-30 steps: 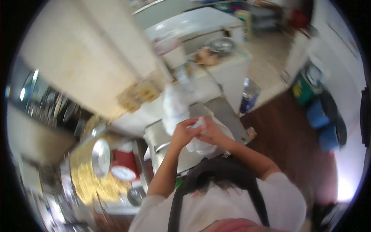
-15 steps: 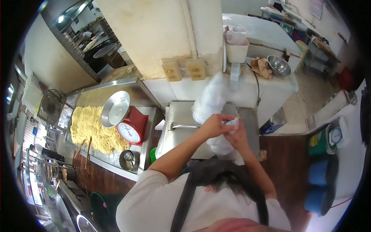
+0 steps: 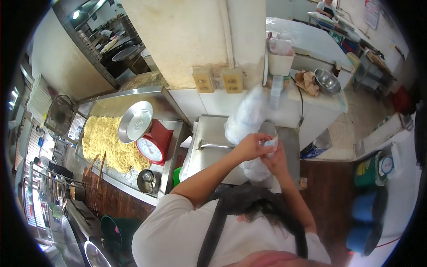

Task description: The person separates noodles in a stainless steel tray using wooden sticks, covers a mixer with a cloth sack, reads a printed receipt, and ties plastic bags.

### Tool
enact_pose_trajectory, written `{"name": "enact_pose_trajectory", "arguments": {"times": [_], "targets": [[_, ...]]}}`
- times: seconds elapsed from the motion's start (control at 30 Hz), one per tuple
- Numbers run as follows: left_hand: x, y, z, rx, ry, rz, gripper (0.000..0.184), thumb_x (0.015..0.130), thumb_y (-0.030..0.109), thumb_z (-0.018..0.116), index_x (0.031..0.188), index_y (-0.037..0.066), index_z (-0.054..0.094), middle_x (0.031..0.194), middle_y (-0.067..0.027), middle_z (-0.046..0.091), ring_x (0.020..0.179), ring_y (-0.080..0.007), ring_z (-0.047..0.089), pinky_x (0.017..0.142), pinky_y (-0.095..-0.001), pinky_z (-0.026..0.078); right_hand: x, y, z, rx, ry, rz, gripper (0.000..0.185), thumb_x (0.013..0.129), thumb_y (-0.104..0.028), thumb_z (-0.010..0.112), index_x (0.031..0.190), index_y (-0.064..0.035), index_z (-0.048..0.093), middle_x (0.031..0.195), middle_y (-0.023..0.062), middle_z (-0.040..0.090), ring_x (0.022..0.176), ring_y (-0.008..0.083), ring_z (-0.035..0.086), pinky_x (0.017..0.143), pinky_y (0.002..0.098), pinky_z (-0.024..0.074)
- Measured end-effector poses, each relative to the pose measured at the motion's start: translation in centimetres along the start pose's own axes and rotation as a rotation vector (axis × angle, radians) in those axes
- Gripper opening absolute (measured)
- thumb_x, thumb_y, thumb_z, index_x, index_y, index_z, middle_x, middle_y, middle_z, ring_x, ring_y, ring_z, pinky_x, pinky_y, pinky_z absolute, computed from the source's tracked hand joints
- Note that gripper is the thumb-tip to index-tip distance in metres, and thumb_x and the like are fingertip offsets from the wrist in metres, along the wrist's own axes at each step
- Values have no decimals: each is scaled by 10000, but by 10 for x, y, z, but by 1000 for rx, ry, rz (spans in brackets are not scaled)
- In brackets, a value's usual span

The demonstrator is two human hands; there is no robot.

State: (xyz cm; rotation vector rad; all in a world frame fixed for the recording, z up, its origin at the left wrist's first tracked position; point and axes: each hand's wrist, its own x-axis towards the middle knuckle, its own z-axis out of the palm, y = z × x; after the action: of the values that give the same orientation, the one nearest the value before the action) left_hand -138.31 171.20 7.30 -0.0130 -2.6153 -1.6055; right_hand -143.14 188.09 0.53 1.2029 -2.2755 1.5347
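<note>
Over the steel lid (image 3: 209,160), both hands (image 3: 266,151) pinch thin plastic (image 3: 269,142).

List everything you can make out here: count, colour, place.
noodles: one pile, yellow, left table
scale: one, red, beside noodles
metal cup: one, silver, near scale
sticks: two, brown, by noodles
fan: one, dark, far left
outlets: two, yellowish, wall
plastic: count unclear, white, at the hands
tub: one, white, right counter
paper: brown, beside bowl
bowl: one, silver, right counter
bins: two, blue, lower right
left hand, right hand: bare, centre, pinching plastic
</note>
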Motion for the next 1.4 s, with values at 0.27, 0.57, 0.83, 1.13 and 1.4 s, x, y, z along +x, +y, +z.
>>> {"name": "enact_pose_trajectory", "arguments": {"times": [0.27, 0.57, 0.83, 1.13, 1.4], "targets": [[-4, 12, -1, -22, 21, -38, 521, 826, 415, 812, 1116, -6, 714, 1003, -153, 744, 886, -234, 701, 829, -363, 542, 1, -2, -4, 13, 3, 9, 659, 746, -144, 836, 1314, -1, 534, 1263, 207, 550, 1158, 391, 586, 957, 447, 500], [0, 2, 5, -38, -21, -75, 434, 847, 314, 823, 1098, -22, 714, 965, -70, 734, 778, -116, 657, 720, -288, 540, -6, -1, -3, 84, 33, 58, 692, 774, -216, 826, 1363, -32, 514, 1297, 190, 536, 1189, 391, 558, 1009, 448, 462], [-2, 3, 10, -37, -43, -91, 437, 857, 318, 817, 1111, -21, 712, 1047, -94, 737, 802, -124, 670, 742, -295, 549, -12, -2, -5, 84, 37, 64, 690, 777, -196, 828, 1366, -34, 507, 1298, 181, 535, 1201, 386, 551, 1019, 448, 457], [-1, 5, 15, -47, -15, -40, 452, 818, 377, 817, 1064, 9, 725, 865, -127, 729, 745, -182, 664, 703, -336, 524, -14, -5, -10, 76, 50, 96, 711, 770, -177, 829, 1374, -33, 482, 1271, 164, 548, 1177, 337, 592, 981, 410, 497], [-1, 7, 14, -48, -22, -96, 457, 816, 376, 815, 1065, 3, 725, 826, -123, 708, 712, -170, 630, 685, -335, 513, -12, -14, -12, 143, 60, 167, 705, 761, -212, 833, 1359, -27, 509, 1276, 195, 547, 1193, 396, 554, 1022, 452, 452]]}}
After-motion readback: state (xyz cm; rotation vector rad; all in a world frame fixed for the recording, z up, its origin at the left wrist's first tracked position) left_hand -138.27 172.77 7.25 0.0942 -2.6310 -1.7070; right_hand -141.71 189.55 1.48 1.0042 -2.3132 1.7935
